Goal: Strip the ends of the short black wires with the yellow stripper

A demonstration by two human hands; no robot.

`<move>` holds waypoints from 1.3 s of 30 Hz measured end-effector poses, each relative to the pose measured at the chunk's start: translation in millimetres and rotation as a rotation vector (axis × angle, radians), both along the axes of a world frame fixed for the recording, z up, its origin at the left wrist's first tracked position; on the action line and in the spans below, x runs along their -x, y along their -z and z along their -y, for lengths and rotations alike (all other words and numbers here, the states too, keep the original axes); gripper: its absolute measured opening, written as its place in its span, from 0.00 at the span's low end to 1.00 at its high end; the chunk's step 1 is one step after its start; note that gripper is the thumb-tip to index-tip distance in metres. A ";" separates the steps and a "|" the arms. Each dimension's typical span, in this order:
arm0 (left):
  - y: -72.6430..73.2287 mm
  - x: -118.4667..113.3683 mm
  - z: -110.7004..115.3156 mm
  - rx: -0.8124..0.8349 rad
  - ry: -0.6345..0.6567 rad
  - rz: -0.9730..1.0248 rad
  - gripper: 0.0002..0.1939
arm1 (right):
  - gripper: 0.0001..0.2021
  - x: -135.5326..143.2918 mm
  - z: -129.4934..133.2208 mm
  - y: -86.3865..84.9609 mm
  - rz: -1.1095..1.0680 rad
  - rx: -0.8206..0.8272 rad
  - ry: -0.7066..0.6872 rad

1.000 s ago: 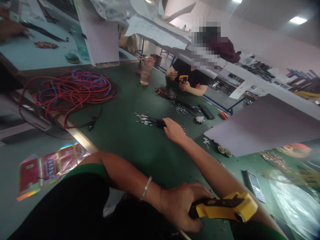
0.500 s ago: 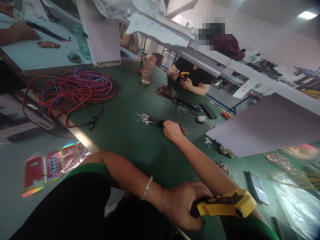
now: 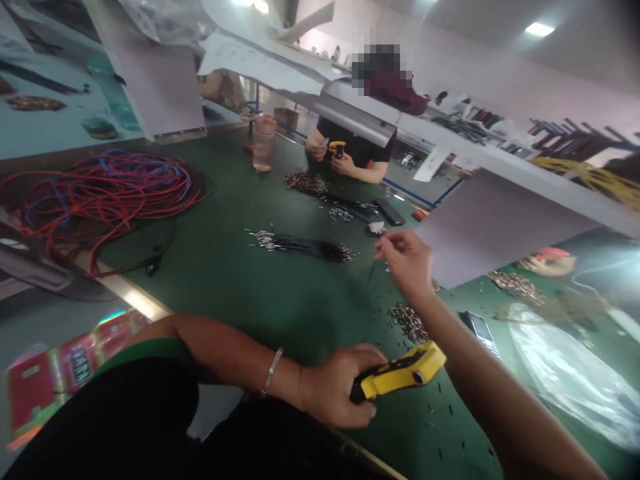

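My left hand (image 3: 337,388), with a bangle at its wrist, is closed round the dark handle of a yellow hand tool (image 3: 403,373) near the table's front edge. Further out, my right hand (image 3: 407,263) pinches a thin dark wire (image 3: 372,270) that hangs from the fingertips. To the left of that hand, a bundle of short black wires (image 3: 303,247) lies on the green table (image 3: 225,280), silvery tips at one end and coppery tips at the other. A pile of small coppery pieces (image 3: 409,320) lies beyond the yellow tool, beside my right forearm.
Red and blue cable coils (image 3: 115,187) lie at the left. A pink bottle (image 3: 263,143) stands at the back. Across the table a person's hands (image 3: 340,160) hold another yellow tool. A phone (image 3: 481,330), a plastic bag (image 3: 565,373) and a grey panel (image 3: 500,223) are at the right.
My right hand has come off the wire bundle and moved right, a thin wire now in its fingers. My left hand still holds the yellow tool. The view has shifted right.
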State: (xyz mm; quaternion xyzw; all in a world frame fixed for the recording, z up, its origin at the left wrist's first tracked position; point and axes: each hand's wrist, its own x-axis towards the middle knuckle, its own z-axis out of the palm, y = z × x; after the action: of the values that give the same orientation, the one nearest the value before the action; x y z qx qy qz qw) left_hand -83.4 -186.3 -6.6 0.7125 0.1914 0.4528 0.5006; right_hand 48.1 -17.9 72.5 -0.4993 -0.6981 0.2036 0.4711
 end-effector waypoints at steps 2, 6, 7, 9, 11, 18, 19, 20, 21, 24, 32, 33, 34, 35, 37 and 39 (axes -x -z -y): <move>-4.4 3.6 0.1 0.000 0.011 -0.020 0.12 | 0.05 -29.7 22.0 -9.7 -0.227 0.022 0.099; -12.8 8.6 -1.3 0.049 0.033 -0.089 0.10 | 0.15 -77.4 80.1 -9.1 -0.429 -0.011 0.273; -13.6 8.5 -1.9 0.058 0.028 -0.096 0.10 | 0.20 -85.7 95.4 -5.2 -0.415 0.000 0.324; -14.0 7.1 -3.3 0.074 0.019 -0.104 0.12 | 0.29 -98.9 123.7 5.7 -0.323 0.030 0.433; -14.5 5.2 -4.7 0.095 0.022 -0.112 0.15 | 0.29 -110.4 145.9 19.2 -0.183 0.029 0.504; -31.1 2.4 -9.6 0.100 0.066 -0.196 0.17 | 0.17 -159.9 180.3 73.8 0.061 0.057 0.463; -33.0 1.4 -10.1 0.104 0.071 -0.191 0.17 | 0.16 -167.1 183.1 80.9 0.063 0.070 0.446; -34.1 -0.1 -10.6 0.116 0.077 -0.180 0.17 | 0.16 -173.9 185.9 87.3 0.089 0.077 0.420; -34.4 -2.2 -11.2 0.140 0.086 -0.162 0.17 | 0.16 -180.3 188.7 93.0 0.143 0.071 0.403; -32.8 -10.9 -13.9 0.261 0.122 -0.107 0.19 | 0.16 -197.2 196.0 103.5 0.439 -0.027 0.413; -33.9 -31.0 -38.6 0.490 0.171 -0.090 0.22 | 0.18 -219.3 206.0 83.8 0.534 -0.066 0.548; -33.3 -32.8 -43.0 0.512 0.168 -0.082 0.22 | 0.17 -218.9 206.2 80.3 0.445 -0.053 0.546; -32.4 -34.4 -47.4 0.536 0.158 -0.066 0.22 | 0.15 -217.8 206.1 77.4 0.373 -0.023 0.527; -31.1 -36.0 -51.5 0.559 0.152 -0.047 0.22 | 0.14 -216.2 205.8 75.2 0.326 -0.005 0.517; -28.3 -38.6 -58.3 0.595 0.147 -0.027 0.22 | 0.13 -211.6 204.8 72.5 0.253 0.010 0.493; -26.2 -40.4 -62.8 0.626 0.163 -0.021 0.21 | 0.12 -206.7 203.2 71.3 0.230 0.011 0.481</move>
State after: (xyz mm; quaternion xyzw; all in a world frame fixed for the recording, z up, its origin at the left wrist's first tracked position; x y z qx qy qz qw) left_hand -43.0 -123.4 19.6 0.5415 0.2687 0.3231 0.7281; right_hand 254.8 -221.1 1.1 -0.6732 -0.6073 0.0314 0.4208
